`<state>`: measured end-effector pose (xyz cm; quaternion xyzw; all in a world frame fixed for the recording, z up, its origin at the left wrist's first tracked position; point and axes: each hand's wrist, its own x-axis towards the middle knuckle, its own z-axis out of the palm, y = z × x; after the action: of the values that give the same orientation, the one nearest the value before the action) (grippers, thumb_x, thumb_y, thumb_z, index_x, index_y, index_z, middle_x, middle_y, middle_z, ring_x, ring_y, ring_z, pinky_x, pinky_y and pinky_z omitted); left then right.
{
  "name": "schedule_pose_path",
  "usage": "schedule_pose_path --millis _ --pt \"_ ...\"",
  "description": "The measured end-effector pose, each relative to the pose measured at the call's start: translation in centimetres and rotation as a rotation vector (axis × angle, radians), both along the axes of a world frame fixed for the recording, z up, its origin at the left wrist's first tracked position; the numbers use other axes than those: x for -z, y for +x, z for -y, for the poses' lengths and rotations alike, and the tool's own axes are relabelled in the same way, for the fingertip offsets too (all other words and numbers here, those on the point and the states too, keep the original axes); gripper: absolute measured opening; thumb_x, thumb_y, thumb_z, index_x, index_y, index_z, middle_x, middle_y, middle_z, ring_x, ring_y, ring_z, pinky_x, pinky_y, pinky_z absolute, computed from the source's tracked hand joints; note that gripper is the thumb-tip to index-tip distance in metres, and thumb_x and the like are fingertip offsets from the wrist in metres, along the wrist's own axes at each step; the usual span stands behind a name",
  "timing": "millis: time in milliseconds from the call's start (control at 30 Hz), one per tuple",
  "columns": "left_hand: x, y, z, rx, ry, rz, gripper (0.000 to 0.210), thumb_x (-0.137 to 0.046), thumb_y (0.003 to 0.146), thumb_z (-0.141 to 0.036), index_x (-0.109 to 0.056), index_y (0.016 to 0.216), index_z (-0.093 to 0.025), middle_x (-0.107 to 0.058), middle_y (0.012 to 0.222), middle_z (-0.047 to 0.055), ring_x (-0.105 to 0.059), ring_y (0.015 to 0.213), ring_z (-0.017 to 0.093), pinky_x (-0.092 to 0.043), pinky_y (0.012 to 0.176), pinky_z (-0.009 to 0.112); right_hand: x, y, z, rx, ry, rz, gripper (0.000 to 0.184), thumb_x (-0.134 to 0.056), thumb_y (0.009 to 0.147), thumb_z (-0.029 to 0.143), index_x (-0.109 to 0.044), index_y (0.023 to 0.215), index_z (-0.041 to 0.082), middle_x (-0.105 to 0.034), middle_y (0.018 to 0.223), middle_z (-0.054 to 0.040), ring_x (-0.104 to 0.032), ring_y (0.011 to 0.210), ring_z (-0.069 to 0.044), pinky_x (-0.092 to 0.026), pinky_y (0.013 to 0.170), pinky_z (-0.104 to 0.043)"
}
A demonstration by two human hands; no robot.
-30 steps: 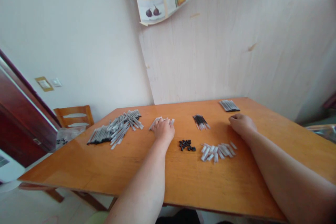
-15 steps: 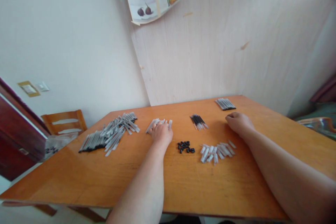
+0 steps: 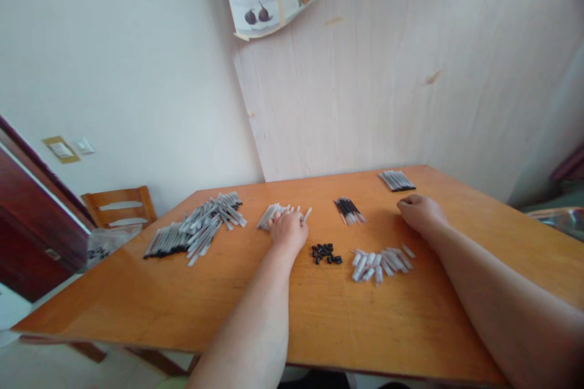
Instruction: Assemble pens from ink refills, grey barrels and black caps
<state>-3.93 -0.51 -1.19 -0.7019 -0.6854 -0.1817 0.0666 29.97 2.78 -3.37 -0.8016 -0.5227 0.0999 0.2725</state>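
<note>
My left hand is over a small pile of whitish clear tubes, its fingers partly hiding them. One slim tube sticks up at a slant from between the thumb and finger on its right side. My right hand rests on the table with its fingers curled closed; what they hold, if anything, is hidden. Beyond it lies a neat row of clear tubes with black ends. Thin black sticks with pale tips lie between the two hands.
Small black caps and short clear sleeves lie in front on the wooden table. A large heap of black-ended clear tubes covers the left side. A wooden chair stands beyond the left edge, and a wall behind.
The slim tube at my left hand has moved slightly right and tilted, apart from the pile. My right hand stays put. The whole view has shifted slightly.
</note>
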Motion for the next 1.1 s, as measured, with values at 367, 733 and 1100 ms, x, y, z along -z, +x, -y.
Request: schedule_pose_path --millis 367,733,1100 --pt "0.3 0.1 -0.5 0.036 0.018 0.044 0.024 -0.053 0.079 -0.021 -0.068 0.098 -0.021 -0.066 0.105 0.014 -0.049 0.11 0.034 -0.031 0.092 0.049 -0.3 -0.3 0.4 -0.005 0.034 -0.021 0.032 -0.049 0.076 0.037 -0.072 0.09 0.02 -0.07 0.091 -0.0114 -0.062 0.077 -0.023 -0.039 0.059 -0.029" --pt "0.4 0.0 -2.0 0.233 0.026 0.825 0.014 -0.055 0.078 -0.02 -0.069 0.082 -0.02 -0.069 0.089 0.009 -0.059 0.094 0.024 -0.041 0.085 0.034 -1.6 -2.1 1.1 -0.064 0.143 0.056 0.032 -0.044 0.079 0.034 -0.071 0.086 0.018 -0.066 0.076 -0.0111 -0.057 0.066 -0.021 -0.033 0.055 -0.028" --pt "-1.6 1.5 0.1 0.361 -0.187 1.282 0.019 -0.056 0.078 -0.022 -0.053 0.096 -0.017 -0.068 0.091 0.006 -0.057 0.073 0.012 -0.035 0.061 0.024 -4.1 -7.5 4.3 -0.382 0.43 0.009 0.027 -0.045 0.083 0.036 -0.066 0.078 0.02 -0.064 0.068 -0.0028 -0.054 0.063 -0.015 -0.03 0.055 -0.024"
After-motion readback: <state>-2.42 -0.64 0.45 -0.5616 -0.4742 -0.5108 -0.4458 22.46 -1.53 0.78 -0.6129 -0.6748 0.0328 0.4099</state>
